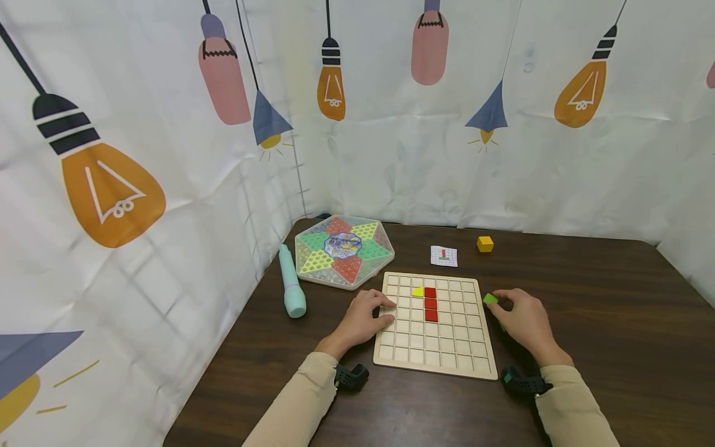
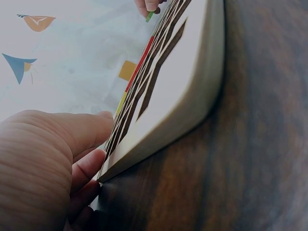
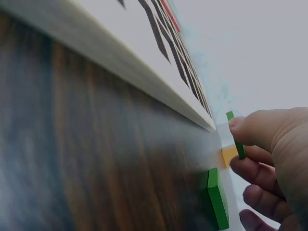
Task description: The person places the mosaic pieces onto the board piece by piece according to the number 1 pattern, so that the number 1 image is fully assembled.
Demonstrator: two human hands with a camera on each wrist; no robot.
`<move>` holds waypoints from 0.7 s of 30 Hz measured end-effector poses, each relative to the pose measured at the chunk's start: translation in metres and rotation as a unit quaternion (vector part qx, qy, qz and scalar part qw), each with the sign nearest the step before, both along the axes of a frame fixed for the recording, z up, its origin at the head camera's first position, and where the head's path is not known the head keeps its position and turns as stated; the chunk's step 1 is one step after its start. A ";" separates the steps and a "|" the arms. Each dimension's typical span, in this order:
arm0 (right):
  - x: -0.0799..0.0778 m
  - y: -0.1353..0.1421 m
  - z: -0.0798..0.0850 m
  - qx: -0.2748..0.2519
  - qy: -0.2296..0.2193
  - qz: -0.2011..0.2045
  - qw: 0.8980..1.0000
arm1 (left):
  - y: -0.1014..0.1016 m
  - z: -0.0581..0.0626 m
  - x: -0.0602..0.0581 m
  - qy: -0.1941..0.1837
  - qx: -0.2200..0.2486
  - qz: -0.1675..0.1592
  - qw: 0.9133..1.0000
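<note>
A square wooden grid board [image 1: 458, 363] lies on the table, with three red tiles [image 1: 431, 304] in a column and a small yellow tile [image 1: 418, 292] beside the top one. My left hand [image 1: 362, 315] rests at the board's left edge; in the left wrist view its thumb and fingertips touch the rim [image 2: 137, 162]. Off the board's right side, my right hand [image 1: 524, 318] pinches a small flat green tile [image 3: 236, 136] between thumb and fingers. Below that hand, a second green piece [image 3: 218, 198] lies on the table, mostly hidden from the head view.
Behind the board lie a small card [image 1: 444, 256] with a printed grid pattern and a yellow cube [image 1: 485, 244]. A hexagonal Chinese checkers box [image 1: 371, 273] stands at the back left, next to a teal bottle-shaped object [image 1: 292, 282]. Patterned curtains [image 1: 385, 174] hang behind the table.
</note>
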State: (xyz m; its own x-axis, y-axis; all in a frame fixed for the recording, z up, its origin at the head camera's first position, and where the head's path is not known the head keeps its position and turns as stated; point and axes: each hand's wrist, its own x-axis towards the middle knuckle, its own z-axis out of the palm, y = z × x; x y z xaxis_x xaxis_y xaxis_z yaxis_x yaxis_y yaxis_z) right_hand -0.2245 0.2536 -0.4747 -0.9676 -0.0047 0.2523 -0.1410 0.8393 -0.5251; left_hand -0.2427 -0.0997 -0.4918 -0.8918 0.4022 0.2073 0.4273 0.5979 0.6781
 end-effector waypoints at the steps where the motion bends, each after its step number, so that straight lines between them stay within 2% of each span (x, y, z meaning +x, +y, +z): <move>1: 0.000 -0.001 0.000 -0.002 0.003 0.001 1.000 | 0.000 0.000 0.000 -0.001 0.000 0.000 1.000; 8: 0.001 -0.009 0.000 -0.011 0.024 0.009 1.000 | 0.000 0.000 0.000 0.004 -0.005 0.000 1.000; 15: 0.003 -0.020 0.002 -0.008 0.014 0.043 0.999 | 0.001 0.001 0.000 -0.001 -0.004 0.006 1.000; 21: 0.004 -0.025 0.004 -0.003 0.016 0.055 0.998 | 0.001 0.000 -0.001 0.002 -0.013 0.004 1.000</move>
State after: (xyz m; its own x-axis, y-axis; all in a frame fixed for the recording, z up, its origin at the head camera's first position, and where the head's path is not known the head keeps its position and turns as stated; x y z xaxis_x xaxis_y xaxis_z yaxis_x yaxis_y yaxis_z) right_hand -0.2207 0.2281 -0.4709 -0.9527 -0.1088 0.2836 -0.2490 0.8144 -0.5241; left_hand -0.2433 -0.0991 -0.4916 -0.8943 0.4002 0.2000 0.4248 0.6195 0.6601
